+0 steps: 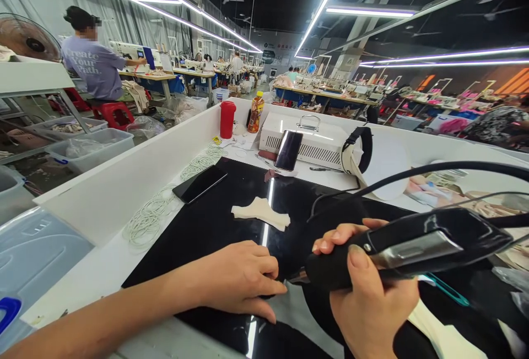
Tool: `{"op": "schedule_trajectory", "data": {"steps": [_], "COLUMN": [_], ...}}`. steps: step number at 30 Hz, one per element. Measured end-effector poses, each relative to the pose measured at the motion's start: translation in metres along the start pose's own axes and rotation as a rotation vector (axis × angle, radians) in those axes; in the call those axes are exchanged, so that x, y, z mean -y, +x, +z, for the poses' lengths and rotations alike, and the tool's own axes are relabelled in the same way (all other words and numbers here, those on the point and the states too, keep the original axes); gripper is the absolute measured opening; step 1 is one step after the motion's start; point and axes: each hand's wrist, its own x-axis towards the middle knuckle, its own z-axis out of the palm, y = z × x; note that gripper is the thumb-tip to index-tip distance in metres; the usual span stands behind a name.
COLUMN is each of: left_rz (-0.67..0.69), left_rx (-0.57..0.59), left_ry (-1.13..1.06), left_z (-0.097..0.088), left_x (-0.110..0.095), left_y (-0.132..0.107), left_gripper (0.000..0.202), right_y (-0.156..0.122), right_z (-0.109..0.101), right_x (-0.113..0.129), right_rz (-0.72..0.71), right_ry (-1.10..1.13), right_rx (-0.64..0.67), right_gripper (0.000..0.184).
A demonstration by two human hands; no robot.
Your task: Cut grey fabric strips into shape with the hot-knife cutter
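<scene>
Bottom centre: left hand (237, 282) flat on a glossy black mat (215, 221), fingers together and stretched out, grip released, fingertips pressing dark fabric (289, 315) at the lower middle of the frame. Lower right: right hand (363, 287) clenched around the handle of a black handheld tool (413, 246), its nose pointing left, just beside the left fingertips; black cable (413, 174) arching off to the right edge. Centre of the frame, on the mat — a small cream fabric piece (261, 213), well apart from both hands. Left of it, a dark phone (199, 184) lying at the mat's edge, and white elastic loops (149, 218) scattered along the white bench (124, 260) beside a low white wall. Further back, upper centre: a white vented box (314, 141) with a second phone (289, 150) leaning on it, a red cup (227, 119), an orange drink bottle (256, 112). Upper left — a person in a lilac shirt (93, 64) seated at a sewing station. Beyond: rows of benches, long strip lights (322, 4) under a dark ceiling.
</scene>
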Motion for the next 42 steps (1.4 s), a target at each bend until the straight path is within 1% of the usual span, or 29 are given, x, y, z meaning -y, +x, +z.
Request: {"op": "schedule_trajectory", "data": {"steps": [5,10,16,20,22,24,27,29,31,35,37,39,41,42], "left_rz": [-0.009,-0.015,-0.026,-0.037,-0.057,-0.077,-0.106,-0.116,-0.108,-0.061,-0.060,-0.091,-0.162,-0.201], "left_rx": [0.012,-0.002,0.006,-0.061,-0.096,-0.083,-0.014,0.009,0.004,-0.060,-0.093,-0.099,-0.076,-0.061], "left_ry": [-0.002,-0.004,0.004,0.045,0.084,0.111,0.112,0.091,0.046,-0.054,-0.090,-0.148,-0.232,-0.275], "left_z": [0.001,0.001,-0.004,-0.008,-0.009,-0.008,-0.003,-0.001,0.001,0.001,0.000,-0.003,-0.006,-0.007], "left_x": [0.002,0.002,0.002,0.003,0.001,-0.002,-0.006,-0.007,-0.005,-0.001,-0.002,-0.008,-0.016,-0.021], "left_y": [-0.001,-0.001,-0.001,0.000,0.000,0.000,0.000,0.000,0.000,0.000,0.001,0.003,0.004,0.004], "left_gripper": [0.035,0.033,0.027,0.022,0.026,0.025,0.020,0.020,0.022,0.024,0.024,0.021,0.016,0.020], "right_y": [0.001,0.005,0.005,0.003,0.001,-0.001,-0.004,-0.006,-0.007,-0.010,-0.013,-0.017,-0.020,-0.022], "right_z": [0.000,-0.002,-0.010,-0.014,-0.015,-0.015,-0.017,-0.018,-0.019,-0.017,-0.016,-0.015,-0.015,-0.016], "right_x": [0.001,0.012,0.021,0.026,0.029,0.031,0.031,0.030,0.028,0.027,0.026,0.025,0.024,0.023], "right_rz": [0.009,-0.020,-0.002,0.001,0.000,-0.001,-0.010,-0.023,-0.024,-0.013,-0.010,-0.013,-0.016,-0.019], "right_ry": [-0.006,-0.005,-0.029,-0.043,-0.047,-0.044,-0.042,-0.054,-0.067,-0.059,-0.042,-0.025,-0.015,-0.014], "right_rx": [-0.013,-0.025,-0.044,-0.046,-0.041,-0.028,0.004,0.018,0.021,0.033,0.044,0.063,0.089,0.101], "right_gripper": [0.031,0.032,0.033,0.035,0.036,0.035,0.032,0.031,0.030,0.029,0.029,0.030,0.031,0.032]}}
